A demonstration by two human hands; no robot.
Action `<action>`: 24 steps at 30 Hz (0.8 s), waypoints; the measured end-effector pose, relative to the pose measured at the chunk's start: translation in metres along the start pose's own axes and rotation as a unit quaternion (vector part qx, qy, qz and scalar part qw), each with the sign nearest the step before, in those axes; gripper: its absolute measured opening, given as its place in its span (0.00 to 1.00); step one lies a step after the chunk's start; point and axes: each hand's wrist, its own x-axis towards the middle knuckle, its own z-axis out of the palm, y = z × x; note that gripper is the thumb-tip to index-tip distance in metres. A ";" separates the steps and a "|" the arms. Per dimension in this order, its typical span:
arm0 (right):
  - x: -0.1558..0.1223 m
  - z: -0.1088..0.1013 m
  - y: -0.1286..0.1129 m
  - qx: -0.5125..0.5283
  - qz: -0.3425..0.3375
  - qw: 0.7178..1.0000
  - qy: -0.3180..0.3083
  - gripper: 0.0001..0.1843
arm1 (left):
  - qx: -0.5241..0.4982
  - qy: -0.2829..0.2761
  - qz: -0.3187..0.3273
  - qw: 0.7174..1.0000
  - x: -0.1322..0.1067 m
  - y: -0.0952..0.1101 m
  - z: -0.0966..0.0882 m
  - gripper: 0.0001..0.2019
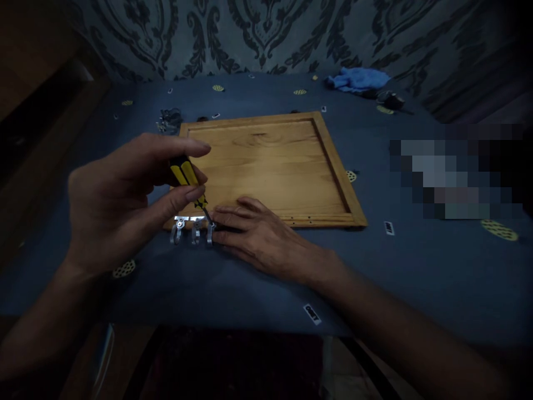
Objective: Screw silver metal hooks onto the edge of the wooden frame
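My left hand point(137, 194) is closed around a yellow and black screwdriver point(187, 176), thumb on one side and fingers on the other. The screwdriver's shaft slants down to the right, its tip at the rightmost of several silver metal hooks point(180, 226). These hooks line the near edge of a framed wooden board point(266, 166) lying flat. On that same edge, right of the hooks, rests my right hand point(258, 236), fingers stretched out toward the screwdriver tip. Small dark holes show in the frame's edge farther right.
A dark blue patterned cloth covers the table point(416, 289). Behind the board's left corner lies a small pile of metal pieces point(169, 119). A blue cloth point(360, 79) and a dark object point(391, 100) sit at the back right. Patterned wall covering point(266, 33) rises behind.
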 end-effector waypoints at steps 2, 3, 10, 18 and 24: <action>0.000 0.000 -0.001 -0.003 0.004 1.000 -0.004 0.14 | -0.010 -0.008 0.006 1.000 0.001 -0.002 0.001 0.24; 0.000 -0.001 -0.001 -0.005 0.005 1.000 -0.006 0.14 | -0.008 -0.006 0.011 1.000 0.001 -0.003 0.002 0.24; 0.000 -0.001 0.000 -0.008 0.001 1.000 -0.015 0.14 | 0.022 0.046 0.065 0.997 -0.002 -0.014 0.012 0.27; 0.000 0.000 -0.001 -0.013 0.002 1.000 -0.007 0.14 | 0.017 0.053 0.034 0.998 -0.001 -0.007 0.010 0.25; 0.000 0.000 -0.001 -0.013 -0.004 1.000 -0.016 0.14 | -0.059 0.005 -0.002 0.998 0.001 -0.011 0.007 0.24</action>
